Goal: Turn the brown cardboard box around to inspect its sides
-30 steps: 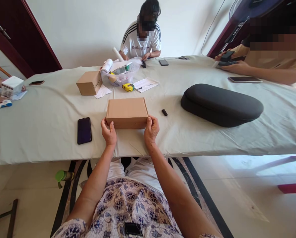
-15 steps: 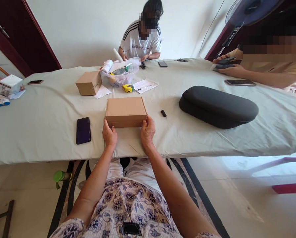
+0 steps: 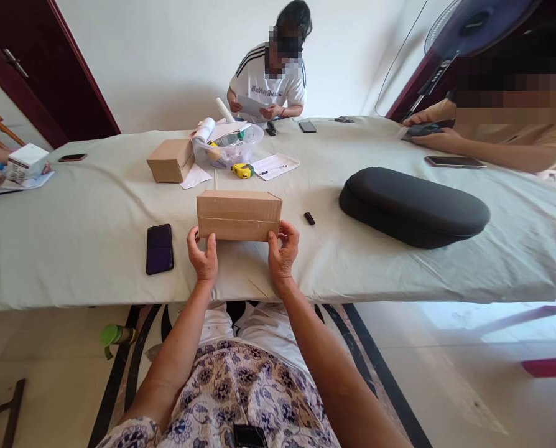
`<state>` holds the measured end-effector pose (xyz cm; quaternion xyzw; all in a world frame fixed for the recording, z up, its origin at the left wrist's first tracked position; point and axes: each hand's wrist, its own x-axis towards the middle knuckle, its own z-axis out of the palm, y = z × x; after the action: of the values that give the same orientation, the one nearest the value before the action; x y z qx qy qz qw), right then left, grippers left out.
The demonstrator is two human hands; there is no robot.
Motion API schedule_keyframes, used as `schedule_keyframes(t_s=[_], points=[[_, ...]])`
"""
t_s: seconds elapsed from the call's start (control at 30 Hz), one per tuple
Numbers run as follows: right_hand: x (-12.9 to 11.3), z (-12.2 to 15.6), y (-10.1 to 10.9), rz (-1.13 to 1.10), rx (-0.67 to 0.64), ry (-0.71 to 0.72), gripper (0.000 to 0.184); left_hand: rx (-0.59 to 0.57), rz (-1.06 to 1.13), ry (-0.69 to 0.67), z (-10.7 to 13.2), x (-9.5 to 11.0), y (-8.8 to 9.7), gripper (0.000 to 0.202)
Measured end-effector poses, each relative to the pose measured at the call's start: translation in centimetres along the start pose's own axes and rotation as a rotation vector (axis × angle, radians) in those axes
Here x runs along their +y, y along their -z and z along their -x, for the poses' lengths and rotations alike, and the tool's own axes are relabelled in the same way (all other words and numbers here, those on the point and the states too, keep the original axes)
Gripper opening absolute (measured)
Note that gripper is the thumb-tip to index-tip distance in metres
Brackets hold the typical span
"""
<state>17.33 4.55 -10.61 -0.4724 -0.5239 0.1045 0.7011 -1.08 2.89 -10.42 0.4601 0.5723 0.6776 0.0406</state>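
A closed brown cardboard box is tilted up between my two hands over the cloth-covered table, its side with a lid seam facing me. My left hand grips the lower left corner, thumb on the near face and fingers behind. At the lower right corner my right hand holds it the same way. Left of the box lies a dark phone. A small black object rests just right of my right hand.
Farther right lies a long black case. Behind the box are another cardboard box, a plastic basin of items, a yellow tape measure and a paper. People sit opposite and at both sides.
My hands have tipped the cardboard box up, so its near side faces me more and its top shows less. The person opposite has raised a paper off the table.
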Motion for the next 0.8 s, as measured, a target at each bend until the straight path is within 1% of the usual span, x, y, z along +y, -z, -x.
schedule_keyframes(t_s=[0.1,0.2,0.3,0.37,0.47,0.57,0.7,0.8], points=[[-0.1,0.1,0.0,0.076,-0.052,0.134,0.038,-0.063,0.037,0.022,0.4,-0.2,-0.2,0.073],[-0.2,0.4,-0.3,0.191,-0.091,0.246,0.053,-0.123,0.008,0.043,0.7,-0.1,-0.4,0.096],[-0.3,0.8,-0.6,0.310,-0.123,0.253,0.068,-0.145,-0.048,0.029,1.1,0.2,-0.6,0.110],[-0.3,0.9,-0.7,0.346,-0.141,0.227,0.070,-0.141,-0.069,0.024,1.2,0.4,-0.7,0.115],[-0.1,1.0,-0.6,0.337,-0.144,0.195,0.069,-0.134,-0.068,0.035,1.3,0.6,-0.8,0.116],[-0.1,0.8,-0.4,0.270,-0.142,0.188,0.062,-0.113,-0.031,0.052,1.2,0.6,-0.7,0.111],[-0.2,0.5,-0.2,0.138,-0.098,0.175,0.041,-0.053,-0.007,0.047,0.7,0.5,-0.2,0.094],[-0.1,0.4,-0.3,0.011,-0.024,0.106,0.033,-0.006,0.027,0.021,0.4,0.3,0.0,0.078]])
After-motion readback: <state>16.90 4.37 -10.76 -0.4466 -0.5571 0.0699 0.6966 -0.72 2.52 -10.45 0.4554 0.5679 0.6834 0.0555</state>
